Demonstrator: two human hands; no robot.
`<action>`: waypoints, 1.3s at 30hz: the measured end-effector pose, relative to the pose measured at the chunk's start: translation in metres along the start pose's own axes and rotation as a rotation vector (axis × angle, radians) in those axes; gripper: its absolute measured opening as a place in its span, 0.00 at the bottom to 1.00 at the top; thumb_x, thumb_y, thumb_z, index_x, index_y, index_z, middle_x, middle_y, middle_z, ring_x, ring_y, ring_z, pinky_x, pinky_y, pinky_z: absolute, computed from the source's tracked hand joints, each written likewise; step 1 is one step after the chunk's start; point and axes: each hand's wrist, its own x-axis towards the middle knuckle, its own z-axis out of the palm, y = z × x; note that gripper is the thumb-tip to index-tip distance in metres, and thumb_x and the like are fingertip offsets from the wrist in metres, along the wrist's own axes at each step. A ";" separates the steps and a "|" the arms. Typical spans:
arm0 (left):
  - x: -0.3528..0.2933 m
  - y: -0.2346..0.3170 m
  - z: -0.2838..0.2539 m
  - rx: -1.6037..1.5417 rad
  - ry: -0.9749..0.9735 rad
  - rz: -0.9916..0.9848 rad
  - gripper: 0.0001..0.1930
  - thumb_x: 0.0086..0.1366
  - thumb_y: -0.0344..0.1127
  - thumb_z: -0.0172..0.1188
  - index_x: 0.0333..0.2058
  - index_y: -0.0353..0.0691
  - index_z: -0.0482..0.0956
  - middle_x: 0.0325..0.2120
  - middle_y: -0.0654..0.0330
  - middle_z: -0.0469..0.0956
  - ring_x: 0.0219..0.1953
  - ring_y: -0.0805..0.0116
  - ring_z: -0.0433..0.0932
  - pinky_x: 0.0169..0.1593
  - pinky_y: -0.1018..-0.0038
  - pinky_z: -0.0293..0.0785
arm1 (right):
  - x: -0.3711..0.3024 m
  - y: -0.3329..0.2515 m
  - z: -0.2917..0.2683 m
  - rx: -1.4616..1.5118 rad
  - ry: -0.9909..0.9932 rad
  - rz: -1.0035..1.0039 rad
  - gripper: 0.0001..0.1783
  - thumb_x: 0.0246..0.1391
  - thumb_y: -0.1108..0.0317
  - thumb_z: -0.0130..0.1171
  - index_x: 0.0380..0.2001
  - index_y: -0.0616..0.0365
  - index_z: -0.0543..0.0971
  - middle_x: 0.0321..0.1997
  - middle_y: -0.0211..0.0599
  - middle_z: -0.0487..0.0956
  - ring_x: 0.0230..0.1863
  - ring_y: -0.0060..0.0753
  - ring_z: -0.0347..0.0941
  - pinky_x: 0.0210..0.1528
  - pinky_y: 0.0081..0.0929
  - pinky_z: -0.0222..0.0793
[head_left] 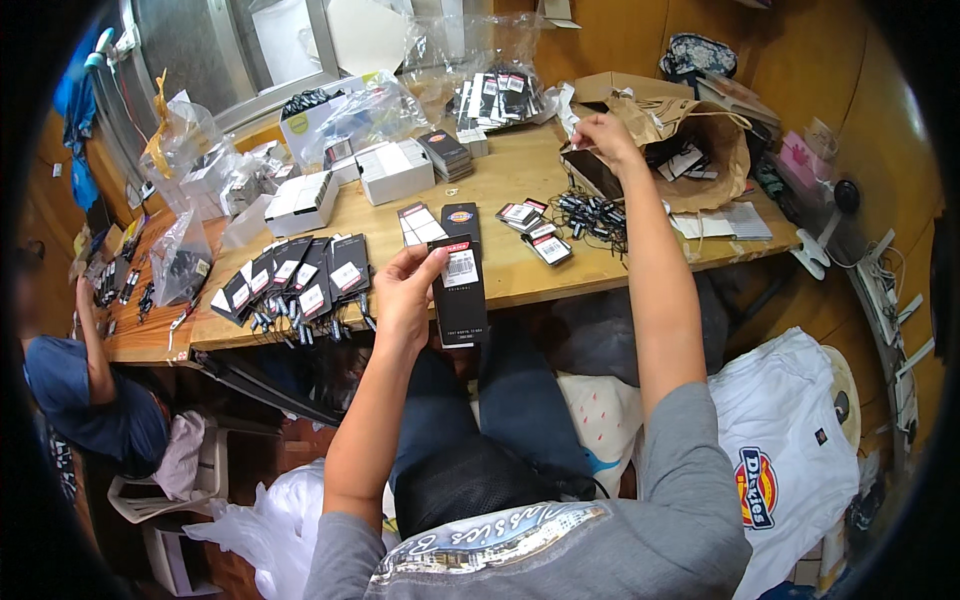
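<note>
In my left hand (405,290), thumb and fingers pinch a black hang tag (458,305) with a red top strip and a white barcode sticker, held upright over the table's front edge. My right hand (605,140) is raised at the far right, its fingers closed beside the open brown paper bag (715,140). What they hold, if anything, is too small to make out. Below that hand lies a heap of black tag strings (590,215). Several small stickered tags (535,230) sit beside the heap. Behind the held tag lie another black tag (462,222) and white labels (415,222).
Black tags with strings attached (300,275) fan out at the table's front left. White boxes of cards (395,170), a stack of dark tags (445,152) and plastic bags (375,105) stand behind. Another person (95,395) sits at far left. A white shirt (785,440) lies at right.
</note>
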 end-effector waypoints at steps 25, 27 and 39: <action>0.014 0.050 0.061 0.129 -0.570 -0.070 0.11 0.49 0.28 0.57 0.33 0.31 0.73 0.29 0.58 0.75 0.29 0.77 0.73 0.33 0.82 0.70 | -0.113 -0.140 0.056 -0.093 -0.578 -0.109 0.08 0.45 0.66 0.54 0.26 0.60 0.71 0.16 0.19 0.65 0.16 0.08 0.56 0.15 0.06 0.49; 0.006 0.047 0.048 0.059 -0.639 -0.140 0.12 0.49 0.29 0.57 0.34 0.30 0.72 0.30 0.57 0.75 0.29 0.76 0.73 0.34 0.80 0.71 | -0.120 -0.137 0.059 -0.139 -0.591 -0.139 0.08 0.45 0.66 0.53 0.26 0.60 0.71 0.17 0.19 0.66 0.16 0.09 0.56 0.15 0.07 0.50; -0.045 0.041 -0.008 0.158 -0.601 -0.032 0.09 0.48 0.24 0.56 0.31 0.28 0.73 0.33 0.55 0.74 0.34 0.72 0.73 0.40 0.79 0.70 | -0.180 -0.100 0.041 -0.376 -0.346 -0.280 0.04 0.37 0.75 0.57 0.21 0.65 0.74 0.19 0.32 0.73 0.20 0.16 0.67 0.23 0.13 0.63</action>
